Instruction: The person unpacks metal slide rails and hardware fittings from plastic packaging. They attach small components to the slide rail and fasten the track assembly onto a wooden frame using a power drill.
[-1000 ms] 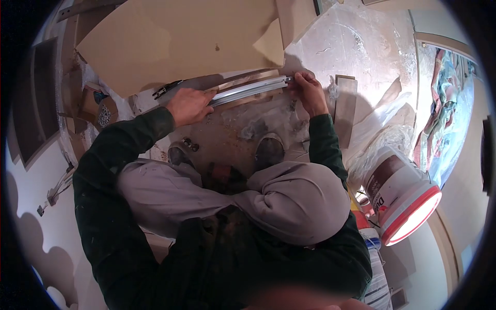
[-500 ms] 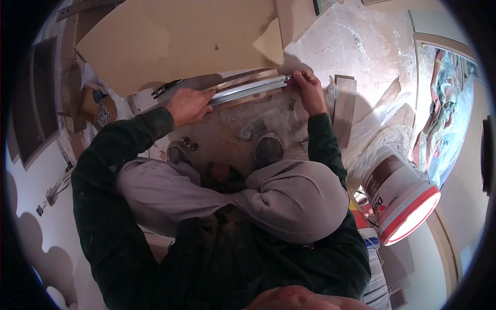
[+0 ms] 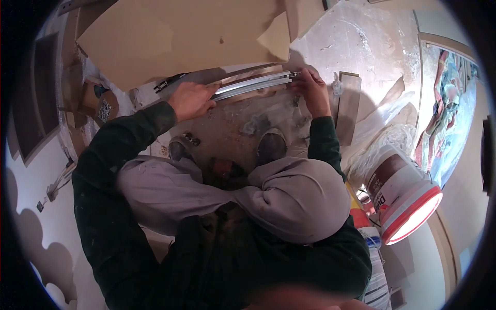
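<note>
A silvery metal rail (image 3: pixel 253 86) spans the space between my two hands, above my shoes. My left hand (image 3: pixel 193 101) is closed round its left end. At the other end, my right hand (image 3: pixel 313 88) pinches a small dark end piece between thumb and fingers. Beneath the rail lies a light wooden strip (image 3: pixel 263 92). A dark metal fitting (image 3: pixel 169 82) rests just beyond my left hand, by the edge of a large cardboard sheet (image 3: pixel 186 36).
To the right lies a flat board (image 3: pixel 349 108), with clear plastic film (image 3: pixel 385 147) and a white bucket (image 3: pixel 395 181) nearer me. A small box of screws (image 3: pixel 106 107) is at the left. A black and red tool (image 3: pixel 223 168) sits between my feet.
The end piece at my right hand now sticks out further from the rail, and that hand has shifted slightly right. My left hand keeps its hold. The whole view has shifted a little.
</note>
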The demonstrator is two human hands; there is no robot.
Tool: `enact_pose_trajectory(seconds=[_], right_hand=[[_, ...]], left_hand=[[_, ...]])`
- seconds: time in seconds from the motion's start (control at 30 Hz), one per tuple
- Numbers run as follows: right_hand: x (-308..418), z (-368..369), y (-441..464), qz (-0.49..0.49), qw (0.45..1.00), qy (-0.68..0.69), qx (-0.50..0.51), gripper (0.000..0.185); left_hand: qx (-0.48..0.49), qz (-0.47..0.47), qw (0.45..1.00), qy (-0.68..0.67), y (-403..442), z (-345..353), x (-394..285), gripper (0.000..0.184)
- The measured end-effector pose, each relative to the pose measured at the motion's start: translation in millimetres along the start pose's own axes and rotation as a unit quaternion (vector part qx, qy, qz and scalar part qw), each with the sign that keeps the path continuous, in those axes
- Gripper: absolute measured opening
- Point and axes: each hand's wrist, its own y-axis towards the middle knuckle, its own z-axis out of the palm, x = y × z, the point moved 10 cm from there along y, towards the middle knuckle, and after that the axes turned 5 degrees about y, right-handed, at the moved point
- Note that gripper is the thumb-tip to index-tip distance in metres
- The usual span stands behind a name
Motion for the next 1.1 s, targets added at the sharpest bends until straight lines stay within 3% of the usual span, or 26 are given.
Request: enact_pose_trajectory(seconds=[0.13, 0.2, 0.53, 0.7, 0.77, 1.0, 1.1], right_hand=[[-4.6, -2.2, 8.1, -0.01, 1.0, -0.022, -0.003, 0.016], [-9.9, 6.5, 8.7, 0.0, 0.991, -0.134, 0.017, 0.015], [-8.7, 10.8, 9.4, -0.033, 0.987, -0.156, 0.013, 0.015], [-14.2, 8.9, 8.6, 0.008, 0.994, -0.112, 0.007, 0.018], [-12.9, 10.1, 6.3, 0.005, 0.992, -0.13, -0.002, 0.018], [3.0, 18.7, 4.6, -0.004, 0.975, -0.223, -0.007, 0.019], [-7.1, 13.2, 5.1, 0.024, 0.98, -0.199, -0.004, 0.021]], left_hand=[[-0.018, 0.015, 1.0, -0.004, 0.3, -6.1, -3.7, 0.045], [-0.024, 0.017, 1.0, 0.001, 0.0, -8.2, -4.5, 0.044], [0.006, 0.018, 1.0, 0.021, 1.9, -1.4, -3.1, 0.05], [0.001, 0.013, 1.0, 0.01, -0.2, 1.1, 0.5, 0.048], [-0.034, 0.03, 0.999, 0.001, -0.5, -3.6, -1.5, 0.029], [-0.059, 0.033, 0.998, -0.013, -1.7, -8.8, -1.7, 0.026], [-0.072, 0.039, 0.997, -0.016, -2.1, -10.7, -2.0, 0.024]])
